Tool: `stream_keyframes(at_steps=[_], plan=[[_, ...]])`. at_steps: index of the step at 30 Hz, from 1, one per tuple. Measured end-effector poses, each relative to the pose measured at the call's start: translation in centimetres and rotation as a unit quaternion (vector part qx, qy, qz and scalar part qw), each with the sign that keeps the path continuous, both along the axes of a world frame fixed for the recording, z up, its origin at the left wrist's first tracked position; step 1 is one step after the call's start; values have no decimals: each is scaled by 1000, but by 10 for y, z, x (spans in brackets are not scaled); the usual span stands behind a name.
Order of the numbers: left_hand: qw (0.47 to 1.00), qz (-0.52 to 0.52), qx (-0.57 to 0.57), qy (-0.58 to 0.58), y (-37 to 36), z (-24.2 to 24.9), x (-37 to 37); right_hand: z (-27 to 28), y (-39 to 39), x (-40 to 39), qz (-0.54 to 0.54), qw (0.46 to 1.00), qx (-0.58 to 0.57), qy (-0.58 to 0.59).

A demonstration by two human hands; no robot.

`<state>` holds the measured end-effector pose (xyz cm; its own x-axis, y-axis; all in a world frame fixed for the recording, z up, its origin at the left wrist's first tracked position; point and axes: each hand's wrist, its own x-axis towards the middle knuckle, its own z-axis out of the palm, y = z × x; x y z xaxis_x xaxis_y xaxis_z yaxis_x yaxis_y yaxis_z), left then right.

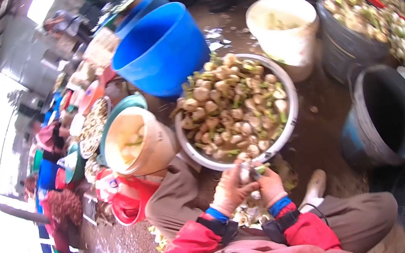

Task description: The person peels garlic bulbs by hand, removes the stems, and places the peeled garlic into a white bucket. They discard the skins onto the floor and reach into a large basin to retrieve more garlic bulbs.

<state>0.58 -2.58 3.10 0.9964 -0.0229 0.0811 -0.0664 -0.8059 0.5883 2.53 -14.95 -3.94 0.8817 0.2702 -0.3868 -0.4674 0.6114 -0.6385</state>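
Left hand (231, 191): at 6 o'clock, fingers curled around a pale bulb (245, 174), gripping it just below the basin rim.
Right hand (271, 186): beside the left, touching it, fingers closed on the same bulb; whether it also holds a tool cannot be told.
Metal basin (293, 110): just past the hands at 12 o'clock, heaped with pale bulbs and green stalks.
Cream bucket (155, 148): at 10 o'clock of the basin, holding peeled pieces.
Blue tub (162, 52): farther off at 11 o'clock.
Dark barrel (377, 133): at 3 o'clock.
Ground: wet and muddy.
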Motion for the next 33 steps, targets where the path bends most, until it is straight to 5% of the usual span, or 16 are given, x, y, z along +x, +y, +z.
stream_keyframes(at_steps=[2, 9, 11, 12, 14, 15, 16, 18, 20, 22, 25, 26, 29, 30, 32, 33], plan=[[995, -13, 31, 90, 4, 4, 6, 15, -4, -2, -10, 999, 38, -3], [991, 2, -72, 113, 10, 10, 8, 21, -5, -2, -8, 1000, 12, -5], [910, 62, -363, 189, 7, 9, 6, 22, -3, -3, -13, 999, -18, -42], [909, 64, -368, 187, 10, 6, 5, 22, -3, -3, -21, 996, -43, -78], [804, 106, -502, 301, 20, -6, 3, 36, -7, -1, -2, 996, -42, -84], [697, 88, -629, 332, 23, -10, 0, 45, -9, 0, 12, 995, -37, -88], [695, 90, -632, 329, 28, -14, -2, 52, -12, 2, 17, 995, -39, -88], [584, 37, -719, 375, 32, -3, -4, 64, -18, 6, 80, 994, 57, -45], [682, 143, -634, 336, 28, -20, -8, 44, -15, 10, 30, 990, -9, -139], [687, 205, -616, 327, 36, -48, -1, 32, -21, 13, 25, 935, -216, -280], [683, 87, -664, 292, 29, -2, 1, 33, -13, 8, 23, 986, -95, -133], [662, 83, -689, 284, 27, 2, -1, 14, -12, 9, 36, 947, -203, -246], [706, 169, -638, 257, 25, -20, 3, 25, 0, 0, 95, 909, -276, -298], [659, 175, -683, 261, 23, -17, 4, 27, 1, -1, 84, 910, -281, -294], [860, 32, -490, 138, 26, -29, -1, 33, -4, 3, 19, 970, -182, -160], [714, 8, -676, 185, 24, -22, 0, 8, -10, 10, -22, 985, -144, -94]])
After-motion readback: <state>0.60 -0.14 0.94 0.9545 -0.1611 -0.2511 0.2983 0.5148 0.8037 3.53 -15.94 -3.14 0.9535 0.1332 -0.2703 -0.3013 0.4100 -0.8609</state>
